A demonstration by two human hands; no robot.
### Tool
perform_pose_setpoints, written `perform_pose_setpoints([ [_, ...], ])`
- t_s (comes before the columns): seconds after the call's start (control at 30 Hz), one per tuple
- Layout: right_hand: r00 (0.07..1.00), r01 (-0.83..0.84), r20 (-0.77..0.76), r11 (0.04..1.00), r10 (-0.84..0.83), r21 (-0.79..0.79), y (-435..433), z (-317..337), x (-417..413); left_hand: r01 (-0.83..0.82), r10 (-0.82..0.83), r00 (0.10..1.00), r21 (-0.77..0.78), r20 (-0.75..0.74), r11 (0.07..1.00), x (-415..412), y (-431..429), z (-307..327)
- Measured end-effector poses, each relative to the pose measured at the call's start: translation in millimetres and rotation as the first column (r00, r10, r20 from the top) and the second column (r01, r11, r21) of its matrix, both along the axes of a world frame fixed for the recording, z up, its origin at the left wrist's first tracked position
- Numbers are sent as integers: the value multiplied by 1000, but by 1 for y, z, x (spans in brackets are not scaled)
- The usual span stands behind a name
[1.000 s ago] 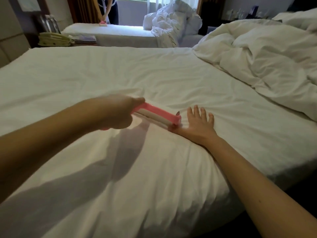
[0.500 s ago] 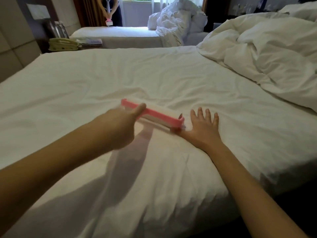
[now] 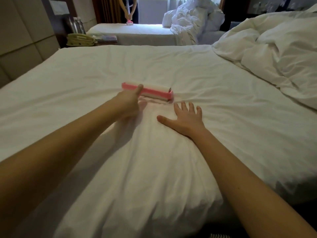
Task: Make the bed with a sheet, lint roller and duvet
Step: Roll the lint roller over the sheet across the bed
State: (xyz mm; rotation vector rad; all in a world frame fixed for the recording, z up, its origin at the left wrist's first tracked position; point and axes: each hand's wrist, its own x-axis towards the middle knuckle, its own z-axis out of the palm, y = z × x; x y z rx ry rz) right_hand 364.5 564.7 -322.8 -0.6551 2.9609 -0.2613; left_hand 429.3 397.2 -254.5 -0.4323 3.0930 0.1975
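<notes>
A white sheet point(image 3: 103, 69) covers the bed in front of me, lightly creased near the middle. My left hand point(image 3: 128, 103) grips the handle of a pink lint roller point(image 3: 154, 91), whose white roll lies on the sheet. My right hand point(image 3: 184, 118) lies flat on the sheet just right of and nearer than the roller, fingers spread. A crumpled white duvet point(image 3: 274, 54) is heaped on the bed's far right side.
A second bed point(image 3: 137, 32) stands beyond, with another heap of bedding point(image 3: 193, 23) and a person's hands on a pink roller point(image 3: 129, 22). A nightstand with a telephone point(image 3: 80, 40) and bottles sits at the back left by the padded headboard wall point(image 3: 20, 40).
My left hand has pushed the lint roller away from me across the sheet. The roller now sits beyond my right hand, which has stayed flat in place.
</notes>
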Motion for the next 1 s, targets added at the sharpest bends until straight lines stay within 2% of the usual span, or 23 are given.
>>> perform_pose_setpoints([
  [0.1,1000,17,1,999,-17,-37,0,-1,-1,-39,38,999,54,17,998,-31,18,13],
  [0.2,998,52,-23,996,-53,-66,1,-1,-2,-5,10,992,-39,126,999,-20,21,43],
  [0.3,996,77,-41,993,-80,-87,1,-2,-3,34,-11,979,-112,204,993,18,4,45],
  [0.4,996,71,-44,993,-75,-95,-5,0,-7,3,1,987,-23,163,1000,36,-3,34],
  [0.53,996,84,-36,993,-87,-86,-7,-1,-10,20,-20,1000,9,-2,1000,-11,6,12],
  [0.6,995,95,-35,992,-98,-88,-4,-1,-12,57,-56,998,55,-24,997,-36,11,1],
  [0.73,994,108,-27,990,-110,-87,-3,1,-14,60,-59,998,121,-16,991,-47,8,5],
  [0.93,995,96,-13,995,-97,-6,-6,4,-30,82,-84,983,19,165,996,9,-20,27],
  [1.0,998,71,0,997,-71,23,-8,6,-36,86,-86,984,6,158,996,9,-24,26],
])
